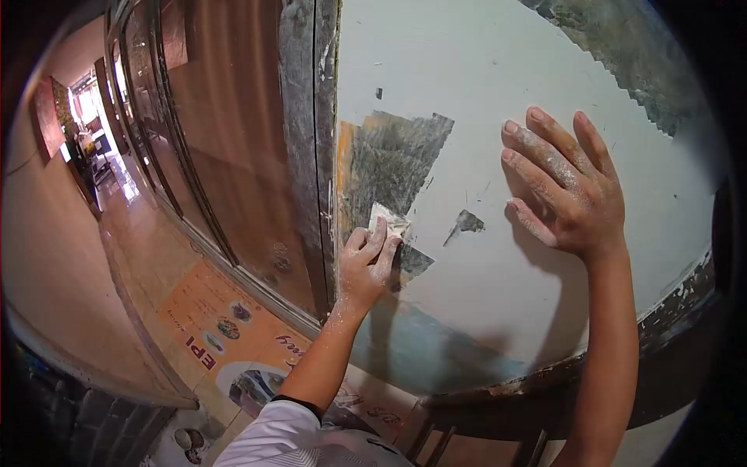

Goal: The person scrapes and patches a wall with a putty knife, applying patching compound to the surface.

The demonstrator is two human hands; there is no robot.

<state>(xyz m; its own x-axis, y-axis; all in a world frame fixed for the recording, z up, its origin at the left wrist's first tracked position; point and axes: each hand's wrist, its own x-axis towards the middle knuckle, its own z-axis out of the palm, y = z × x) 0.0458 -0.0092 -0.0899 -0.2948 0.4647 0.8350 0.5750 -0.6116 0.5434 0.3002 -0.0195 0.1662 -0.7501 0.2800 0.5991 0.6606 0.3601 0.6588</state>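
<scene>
One small pale piece [387,218], thin and roughly square, lies flat against the white wall [467,70]. Whether it is paper or a blade cannot be told. It sits at the lower right edge of a large dark bare patch [389,156], where the white coat is missing.

Left hand [369,261]: directly below the piece and touching it. The fingers [378,233] are curled close together over its lower edge, pressing it to the wall. The hand is dusted with white powder down to the wrist. Its forearm runs down to a white sleeve [272,432] at the bottom of the view.

Right hand [568,187]: well apart from the piece, off to its right and slightly higher. It is spread flat, palm against the wall, fingers extended and a little splayed, and it holds nothing. White powder shows on the fingers and knuckles.

Between the two hands is a small dark chip [469,222] in the white coat. A teal band [420,342] shows through below the left hand. At upper right the white coat ends in a jagged edge against a dark uncoated area [622,54].

Left of the wall stands a dark vertical frame [307,156], then a brown glazed panel [233,117]. A printed orange poster [218,335] lies further left and below. A tiled corridor floor [132,202] recedes at far left.
</scene>
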